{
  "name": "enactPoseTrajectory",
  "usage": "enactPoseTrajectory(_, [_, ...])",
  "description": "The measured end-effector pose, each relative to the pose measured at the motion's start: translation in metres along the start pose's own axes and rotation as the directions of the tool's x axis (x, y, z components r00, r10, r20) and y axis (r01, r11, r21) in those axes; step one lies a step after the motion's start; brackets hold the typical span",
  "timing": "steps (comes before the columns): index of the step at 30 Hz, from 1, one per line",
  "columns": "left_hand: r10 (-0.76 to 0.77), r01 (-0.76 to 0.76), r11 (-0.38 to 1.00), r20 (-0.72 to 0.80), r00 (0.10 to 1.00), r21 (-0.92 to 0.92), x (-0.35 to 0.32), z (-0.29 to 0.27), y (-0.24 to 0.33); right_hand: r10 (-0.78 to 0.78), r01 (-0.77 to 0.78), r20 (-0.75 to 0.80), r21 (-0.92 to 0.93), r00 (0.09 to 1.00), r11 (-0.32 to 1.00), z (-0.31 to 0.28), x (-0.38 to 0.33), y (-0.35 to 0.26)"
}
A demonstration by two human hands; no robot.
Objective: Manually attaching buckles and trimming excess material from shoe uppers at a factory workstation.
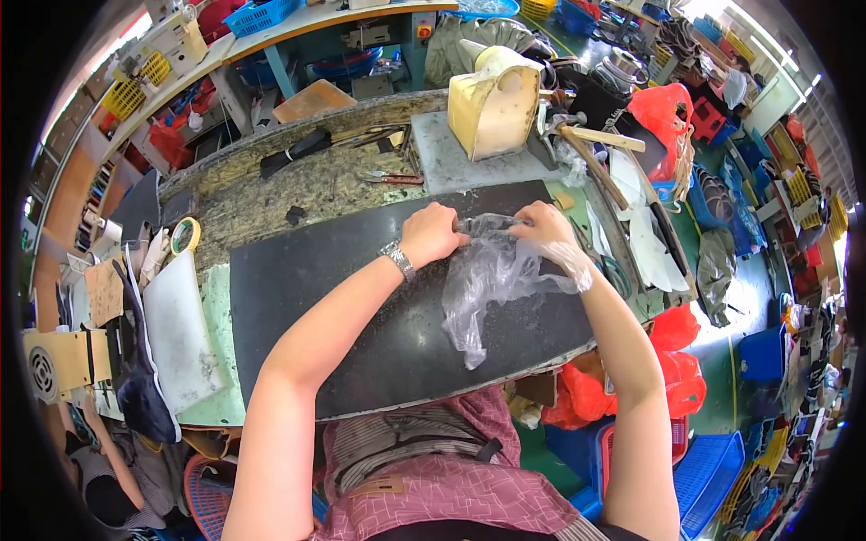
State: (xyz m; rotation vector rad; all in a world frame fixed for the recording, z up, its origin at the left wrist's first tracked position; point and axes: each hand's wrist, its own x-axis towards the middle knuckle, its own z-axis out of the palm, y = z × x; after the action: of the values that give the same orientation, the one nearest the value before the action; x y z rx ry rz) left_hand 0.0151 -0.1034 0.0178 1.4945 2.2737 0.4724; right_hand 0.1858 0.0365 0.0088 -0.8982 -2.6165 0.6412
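Holding one clear plastic bag (487,275) in two hands: left hand (431,234) pinching its upper left, right hand (550,233) its upper right, film also across the right wrist. Bag's over the right half of one black mat (352,270); its tail stops short of the near edge.

Also counted: one tape roll (185,235), one pair of red-handled snips (392,178), one cream block (494,104) on one grey slab (433,153).

Most open room: mat left of the bag, around the left forearm. Tools crowd the right edge.

Counter (221,347) greenish, far strip worn and stained. Green floor (715,361) to the right, second counter (316,20) beyond.
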Motion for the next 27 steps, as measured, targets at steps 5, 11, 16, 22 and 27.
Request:
enactPoseTrajectory(5, [-0.023,-0.027,0.963,-0.183,0.983,-0.267,0.003,0.005,-0.013,0.142,-0.094,-0.117,0.339,0.983,0.936,-0.003,0.002,0.000])
enactPoseTrajectory(11, [0.146,-0.195,0.969,-0.285,0.947,-0.152,0.009,-0.020,0.007,0.104,-0.046,-0.206,0.265,0.973,0.963,-0.029,0.009,0.001])
enactPoseTrajectory(16, [0.210,-0.240,0.968,-0.294,0.932,-0.071,0.013,-0.047,0.017,-0.105,0.153,-0.210,0.226,0.972,0.962,-0.056,0.016,-0.004])
enactPoseTrajectory(22, [0.228,-0.289,0.932,-0.262,0.938,-0.221,0.022,-0.069,0.026,-0.071,0.134,-0.228,0.275,0.971,0.952,-0.077,0.018,-0.005])
enactPoseTrajectory(27, [0.239,-0.317,0.890,-0.257,0.936,-0.329,0.019,-0.085,0.032,-0.008,0.104,-0.245,0.384,0.969,0.917,-0.090,0.022,-0.010])
